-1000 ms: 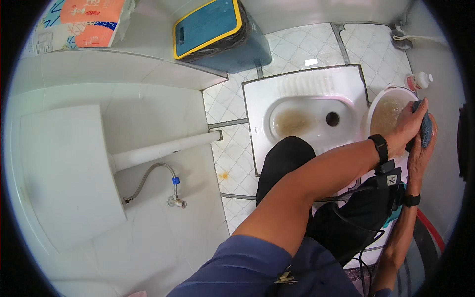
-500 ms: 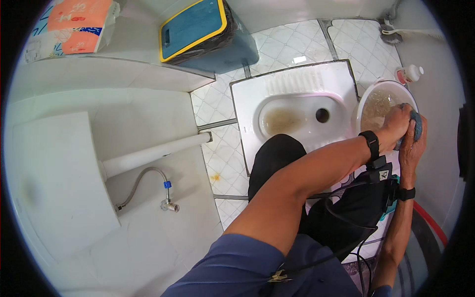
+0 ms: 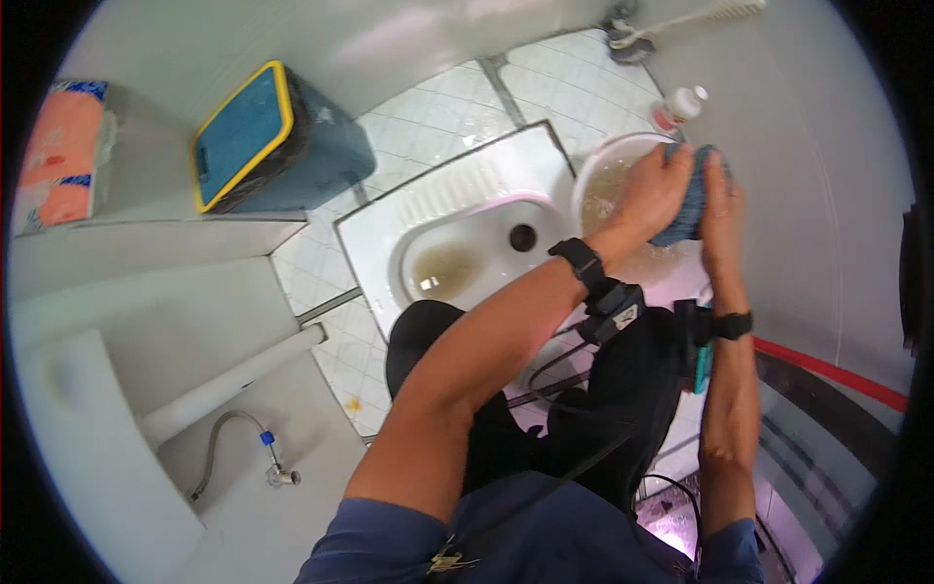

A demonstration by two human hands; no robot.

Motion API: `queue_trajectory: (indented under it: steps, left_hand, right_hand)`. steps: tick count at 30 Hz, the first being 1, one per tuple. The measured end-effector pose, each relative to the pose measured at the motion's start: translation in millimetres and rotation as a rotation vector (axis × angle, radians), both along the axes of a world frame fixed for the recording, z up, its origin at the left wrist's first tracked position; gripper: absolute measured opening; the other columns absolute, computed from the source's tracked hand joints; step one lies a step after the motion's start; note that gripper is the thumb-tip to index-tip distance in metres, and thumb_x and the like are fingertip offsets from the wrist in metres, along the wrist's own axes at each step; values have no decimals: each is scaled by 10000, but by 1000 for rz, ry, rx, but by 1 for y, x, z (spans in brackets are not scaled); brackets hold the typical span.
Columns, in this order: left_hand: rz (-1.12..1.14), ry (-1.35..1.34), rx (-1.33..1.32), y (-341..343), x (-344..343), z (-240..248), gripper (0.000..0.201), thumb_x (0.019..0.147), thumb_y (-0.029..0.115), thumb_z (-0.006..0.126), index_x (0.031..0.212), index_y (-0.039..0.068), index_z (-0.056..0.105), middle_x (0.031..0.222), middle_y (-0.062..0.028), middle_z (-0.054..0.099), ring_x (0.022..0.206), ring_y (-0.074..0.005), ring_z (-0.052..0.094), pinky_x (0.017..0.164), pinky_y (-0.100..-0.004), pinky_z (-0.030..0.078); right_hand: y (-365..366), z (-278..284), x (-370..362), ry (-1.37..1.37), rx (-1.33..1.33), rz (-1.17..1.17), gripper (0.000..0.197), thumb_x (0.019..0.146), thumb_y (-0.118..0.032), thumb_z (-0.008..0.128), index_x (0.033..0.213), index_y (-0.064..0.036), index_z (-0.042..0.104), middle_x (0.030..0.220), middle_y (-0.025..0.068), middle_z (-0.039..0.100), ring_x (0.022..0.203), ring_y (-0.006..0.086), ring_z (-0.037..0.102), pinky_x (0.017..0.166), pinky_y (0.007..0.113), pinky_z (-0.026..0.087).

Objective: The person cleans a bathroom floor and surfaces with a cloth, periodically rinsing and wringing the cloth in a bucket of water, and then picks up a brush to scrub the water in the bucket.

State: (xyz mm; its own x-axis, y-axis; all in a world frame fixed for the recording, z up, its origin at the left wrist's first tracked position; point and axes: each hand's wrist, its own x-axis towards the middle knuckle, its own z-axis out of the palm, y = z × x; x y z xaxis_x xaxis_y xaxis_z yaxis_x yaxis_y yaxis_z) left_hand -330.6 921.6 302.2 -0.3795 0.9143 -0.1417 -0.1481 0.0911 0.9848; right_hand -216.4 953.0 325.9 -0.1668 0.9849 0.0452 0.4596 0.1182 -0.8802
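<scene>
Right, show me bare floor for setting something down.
Tiled floor lies bare between the blue bin and the white bottle, beyond the squat toilet. It's crowded at the bucket, where the left hand and right hand hold the blue cloth.

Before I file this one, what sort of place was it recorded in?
Most likely a small toilet room: a squat toilet is set into the tiled floor, with a lidded bin and a long-handled brush near the walls.
</scene>
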Motion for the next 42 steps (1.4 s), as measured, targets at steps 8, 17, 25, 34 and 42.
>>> queue_trajectory:
  steps: [8,17,25,34,42]
  left_hand:
    - [0,175,234,8,-52,30,506,740,368,773,961,-52,601,807,-161,659,748,-213,642,682,-334,498]
    - [237,289,205,3,-85,55,395,729,281,774,843,-45,582,788,-252,625,760,-356,638,691,-380,499]
    - [-107,-352,321,-9,-104,54,635,823,287,757,1271,-47,457,1067,-132,613,927,-169,603,807,-282,509]
    - [-408,-412,392,-23,-91,73,1185,536,502,895,1397,-65,312,1292,-196,524,1218,-258,500,1015,-324,411]
    - [-108,481,349,-21,-81,62,1242,492,428,881,1406,-113,235,1412,-318,357,1330,-411,359,1096,-385,325]
  right_hand:
    - [5,30,-2,221,-258,56,643,953,-575,432,1209,0,569,1109,99,600,987,171,574,813,316,483]
    - [5,36,-14,57,-321,23,541,944,-469,540,1177,17,581,1052,83,630,966,155,591,864,256,441]
    - [14,62,-36,590,-354,145,470,928,-390,599,1209,-15,574,1170,79,609,1041,165,597,932,312,460]
    - [15,75,-49,708,-273,138,438,961,-390,538,1207,-28,557,1154,85,607,1020,179,614,886,333,510]
    - [12,78,-54,627,-122,9,469,971,-377,523,1275,-20,517,1258,82,551,1158,169,531,1020,320,402]
